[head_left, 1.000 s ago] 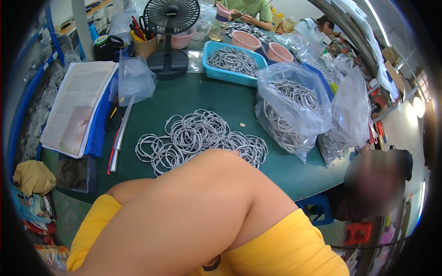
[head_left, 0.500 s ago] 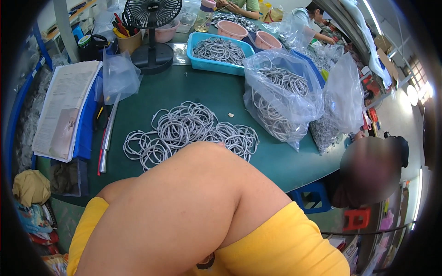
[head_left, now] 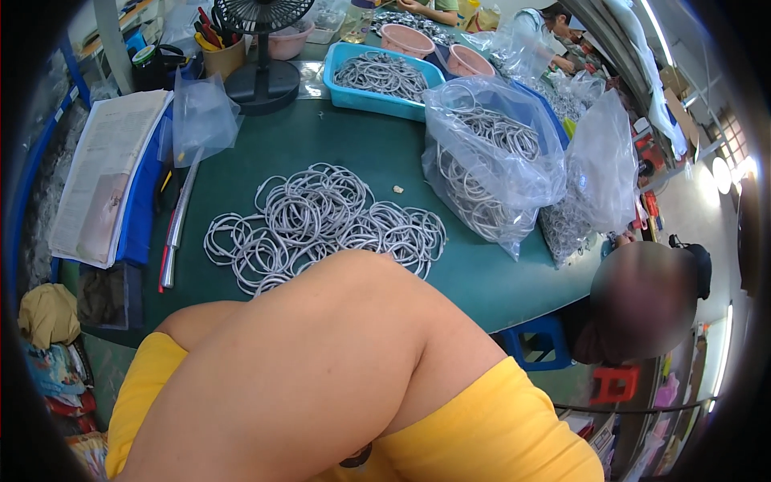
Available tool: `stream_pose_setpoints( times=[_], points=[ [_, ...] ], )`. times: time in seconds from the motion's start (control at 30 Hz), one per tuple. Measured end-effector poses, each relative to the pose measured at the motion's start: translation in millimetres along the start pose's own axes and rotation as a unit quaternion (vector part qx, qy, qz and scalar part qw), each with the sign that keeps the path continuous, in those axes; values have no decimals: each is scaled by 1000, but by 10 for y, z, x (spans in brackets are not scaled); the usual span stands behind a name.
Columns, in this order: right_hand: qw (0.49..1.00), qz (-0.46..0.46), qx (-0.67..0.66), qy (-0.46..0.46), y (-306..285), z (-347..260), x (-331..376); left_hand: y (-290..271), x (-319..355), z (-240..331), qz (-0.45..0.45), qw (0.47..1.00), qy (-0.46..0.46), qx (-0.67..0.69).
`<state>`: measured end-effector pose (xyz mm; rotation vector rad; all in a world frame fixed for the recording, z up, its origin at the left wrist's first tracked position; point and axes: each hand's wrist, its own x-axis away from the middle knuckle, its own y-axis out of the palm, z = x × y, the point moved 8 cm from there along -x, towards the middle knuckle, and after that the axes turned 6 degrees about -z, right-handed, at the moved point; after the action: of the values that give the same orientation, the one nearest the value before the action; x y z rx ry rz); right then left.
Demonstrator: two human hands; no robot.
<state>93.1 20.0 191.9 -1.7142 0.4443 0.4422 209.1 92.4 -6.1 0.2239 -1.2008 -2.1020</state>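
Observation:
Neither of my hands shows in the head view. A bare bent arm [head_left: 321, 361] in a yellow sleeve [head_left: 498, 434] fills the lower half and hides whatever lies beneath it. Just beyond it, a loose pile of grey wire loops [head_left: 321, 221] is spread on the green table [head_left: 265, 145]. A clear plastic bag [head_left: 490, 161] stuffed with the same loops stands to the pile's right. Behind it sits a blue tray [head_left: 381, 76] holding more loops.
A black desk fan [head_left: 261, 72], a cup of pens [head_left: 221, 48] and an empty clear bag [head_left: 197, 116] stand at the back left. Papers [head_left: 108, 173] lie at the left edge. Another person [head_left: 642, 297] sits low at the right; co-workers [head_left: 554, 24] work at the far end.
The view has drifted so the table and loop pile sit slightly lower and further right. The bent arm keeps its place across the lower half.

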Motion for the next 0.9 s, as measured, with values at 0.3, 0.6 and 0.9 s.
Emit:
stream_pose_setpoints(
  times=[0.3, 0.6, 0.9],
  points=[
    [999, 16, 23, 19, -83, 53, 144, 50, -40, -56, 2, 1000, 0, 5],
    [995, 36, 65, 64, -198, 276, 374, 56, -56, -78, 5, 1000, 4, 8],
    [995, 62, 58, 55, -201, 278, 389, 67, -7, -98, 12, 1000, 8, 14]
  ],
)
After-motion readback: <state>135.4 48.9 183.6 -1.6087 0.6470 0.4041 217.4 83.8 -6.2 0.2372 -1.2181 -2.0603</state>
